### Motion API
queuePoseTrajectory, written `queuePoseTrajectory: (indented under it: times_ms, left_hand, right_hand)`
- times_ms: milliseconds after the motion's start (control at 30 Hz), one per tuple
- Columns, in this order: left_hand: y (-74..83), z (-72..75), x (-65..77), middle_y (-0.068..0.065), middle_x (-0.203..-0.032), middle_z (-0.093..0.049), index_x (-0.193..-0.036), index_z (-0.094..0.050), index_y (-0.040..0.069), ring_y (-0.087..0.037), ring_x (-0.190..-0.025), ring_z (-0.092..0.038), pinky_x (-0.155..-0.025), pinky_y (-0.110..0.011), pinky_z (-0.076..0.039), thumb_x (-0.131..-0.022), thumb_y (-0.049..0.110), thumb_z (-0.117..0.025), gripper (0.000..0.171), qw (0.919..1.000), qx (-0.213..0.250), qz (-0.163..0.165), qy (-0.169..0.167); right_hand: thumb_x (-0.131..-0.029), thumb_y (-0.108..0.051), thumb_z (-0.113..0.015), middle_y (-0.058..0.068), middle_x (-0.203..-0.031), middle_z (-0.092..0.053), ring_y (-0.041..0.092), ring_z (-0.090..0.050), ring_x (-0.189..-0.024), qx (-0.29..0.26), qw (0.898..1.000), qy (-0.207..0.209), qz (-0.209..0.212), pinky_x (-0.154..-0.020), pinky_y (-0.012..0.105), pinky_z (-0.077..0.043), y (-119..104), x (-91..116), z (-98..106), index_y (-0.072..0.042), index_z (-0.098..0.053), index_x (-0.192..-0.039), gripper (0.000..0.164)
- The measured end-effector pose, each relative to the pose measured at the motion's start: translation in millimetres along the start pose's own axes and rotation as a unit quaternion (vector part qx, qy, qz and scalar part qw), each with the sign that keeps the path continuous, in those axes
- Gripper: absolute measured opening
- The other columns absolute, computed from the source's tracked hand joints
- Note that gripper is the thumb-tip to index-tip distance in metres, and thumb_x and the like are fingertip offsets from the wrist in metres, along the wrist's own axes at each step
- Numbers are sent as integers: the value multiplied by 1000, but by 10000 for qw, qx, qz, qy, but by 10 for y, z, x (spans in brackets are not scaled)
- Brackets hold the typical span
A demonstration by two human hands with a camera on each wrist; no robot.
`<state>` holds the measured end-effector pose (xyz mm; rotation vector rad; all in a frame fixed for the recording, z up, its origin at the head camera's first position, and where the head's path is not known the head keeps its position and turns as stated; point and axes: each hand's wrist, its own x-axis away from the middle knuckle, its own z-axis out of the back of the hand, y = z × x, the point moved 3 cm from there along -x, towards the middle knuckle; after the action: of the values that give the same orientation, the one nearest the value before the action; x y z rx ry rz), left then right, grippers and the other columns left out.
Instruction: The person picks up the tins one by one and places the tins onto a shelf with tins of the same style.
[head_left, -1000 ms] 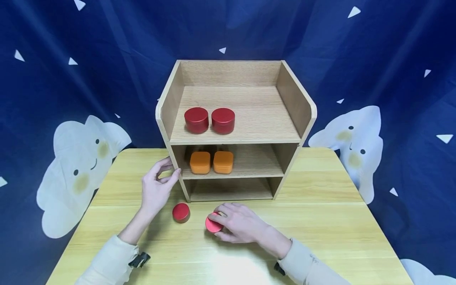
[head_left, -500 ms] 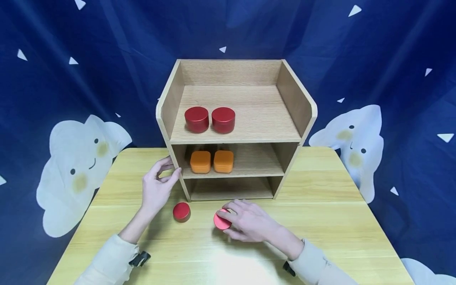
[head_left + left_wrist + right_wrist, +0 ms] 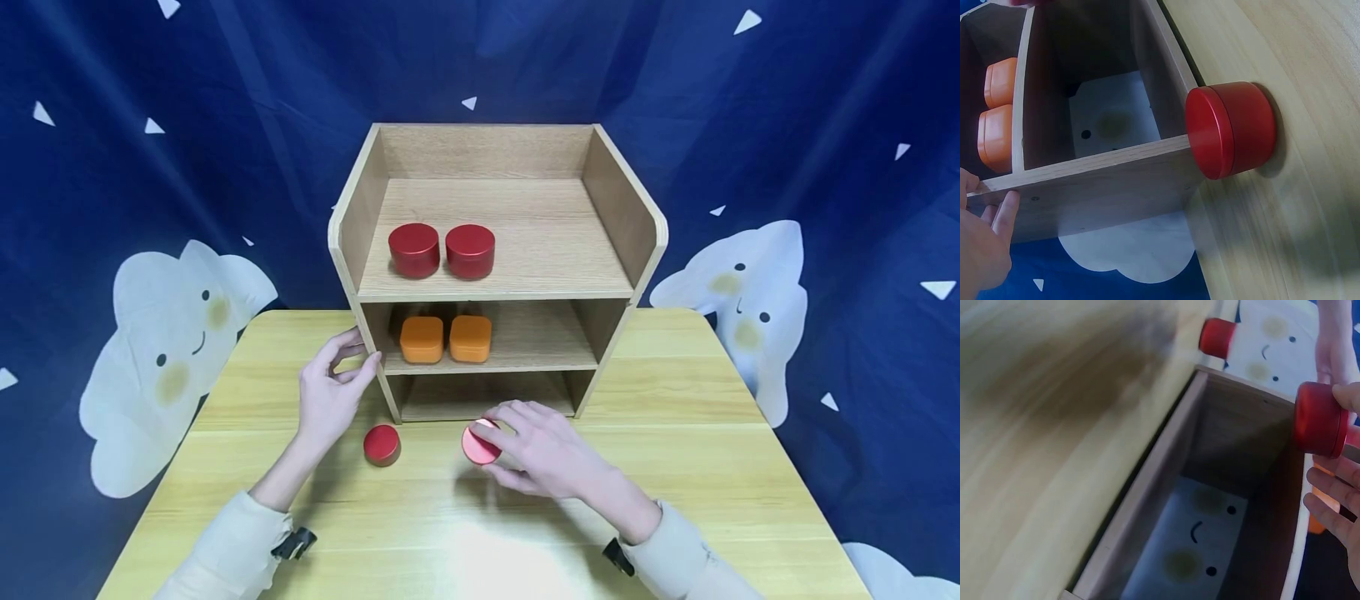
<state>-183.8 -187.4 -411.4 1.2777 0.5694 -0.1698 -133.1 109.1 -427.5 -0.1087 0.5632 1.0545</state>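
Observation:
My right hand (image 3: 543, 454) grips a round red tin (image 3: 477, 448) between thumb and fingers in front of the shelf's lowest opening. In the right wrist view the held tin (image 3: 1317, 422) is up off the table. At the left side panel of the small wooden shelf (image 3: 491, 296), my left hand (image 3: 330, 396) pinches the front edge, thumb in front and fingers along the outer face. A second red tin (image 3: 382, 445) stands on the table by the shelf's left foot; the left wrist view shows this tin (image 3: 1241, 128) close up.
Two red tins (image 3: 442, 252) stand side by side on the shelf's top level, left of centre. Below them, two orange rounded-square tins (image 3: 446, 339) sit on the middle level. A blue curtain (image 3: 480, 50) with cloud figures hangs behind the wooden table (image 3: 675, 467).
My right hand has moved right and a little towards the shelf, lifting the red tin off the table. The left hand stays at the shelf's side panel.

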Motion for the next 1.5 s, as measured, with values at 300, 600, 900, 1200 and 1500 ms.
queuePoseTrajectory:
  times_ms: [300, 600, 900, 1200, 1500]
  left_hand:
    - [-4, -3, 13, -31, -114, -74, -125, -69, -7, 12, -96, -69, -75, -10, -63, -87, -10, -78, 39, 10000, -27, 39, 11]
    - [11, -13, 13, -32, -115, -74, -126, -70, -6, 11, -97, -70, -75, -9, -62, -88, -9, -77, 39, 10000, 40, 76, 10]
    - [13, -3, 8, -33, -114, -74, -126, -70, -6, 12, -97, -69, -75, -9, -63, -88, -9, -77, 39, 9999, 5, 105, 28]
    - [27, -2, 13, -32, -114, -75, -126, -69, -7, 12, -96, -70, -76, -9, -62, -87, -9, -77, 39, 9999, -9, 101, 43]
    - [46, -11, 11, -34, -113, -73, -125, -70, -7, 11, -95, -71, -75, -9, -63, -87, -11, -77, 39, 9999, 78, 70, 71]
  right_hand:
    - [-81, -43, -86, 3, -119, -72, 20, -69, -108, 1, 9992, 402, -68, -90, 31, -64, 122, -49, 187, -16, -70, -129, 58]
    - [-84, -39, -82, 7, -117, -73, 23, -72, -100, 18, 9961, 851, -229, -84, 35, -66, 253, -147, 447, -15, -72, -126, 50]
    - [-92, -39, -74, 10, -118, -74, 27, -72, -107, 66, 9954, 939, -187, -87, 38, -66, 383, -239, 673, -12, -72, -130, 46]
    - [-96, -41, -71, 13, -119, -74, 30, -72, -109, 53, 9912, 1266, -378, -92, 43, -66, 526, -298, 930, -9, -73, -128, 45]
    - [-103, -42, -60, 16, -116, -74, 34, -72, -104, 64, 9831, 1788, -390, -86, 47, -66, 639, -350, 1158, -8, -74, -127, 44]
